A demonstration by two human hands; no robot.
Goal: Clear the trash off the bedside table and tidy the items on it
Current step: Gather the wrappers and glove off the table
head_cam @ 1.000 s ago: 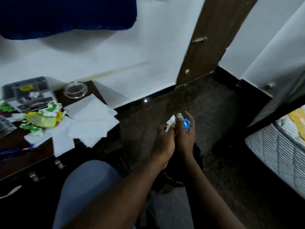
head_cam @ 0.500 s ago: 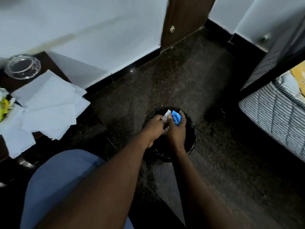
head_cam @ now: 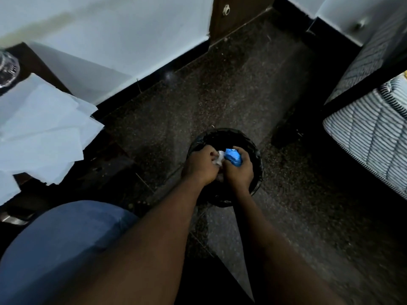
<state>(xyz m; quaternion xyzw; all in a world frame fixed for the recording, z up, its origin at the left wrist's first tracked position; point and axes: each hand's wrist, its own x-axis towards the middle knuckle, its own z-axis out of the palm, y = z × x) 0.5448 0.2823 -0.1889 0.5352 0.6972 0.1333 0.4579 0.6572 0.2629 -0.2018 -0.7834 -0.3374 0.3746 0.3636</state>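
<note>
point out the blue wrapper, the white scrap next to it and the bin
blue wrapper [head_cam: 234,157]: head view, middle of the part showing in the right hand [head_cam: 239,175]
white scrap [head_cam: 219,159]: head view, the bit poking out of the left hand [head_cam: 201,166]
bin [head_cam: 229,132]: head view, far rim of its black liner

Dim bedroom corner.
White wall [head_cam: 110,29] with black skirting [head_cam: 154,77] meets dark speckled floor [head_cam: 237,95]; brown door [head_cam: 242,16] behind, striped mattress [head_cam: 372,148] at right.

bedside table [head_cam: 37,60]: white papers [head_cam: 41,128], glass dish [head_cam: 6,69] | floor [head_cam: 220,95]: black bin [head_cam: 222,136]
</note>
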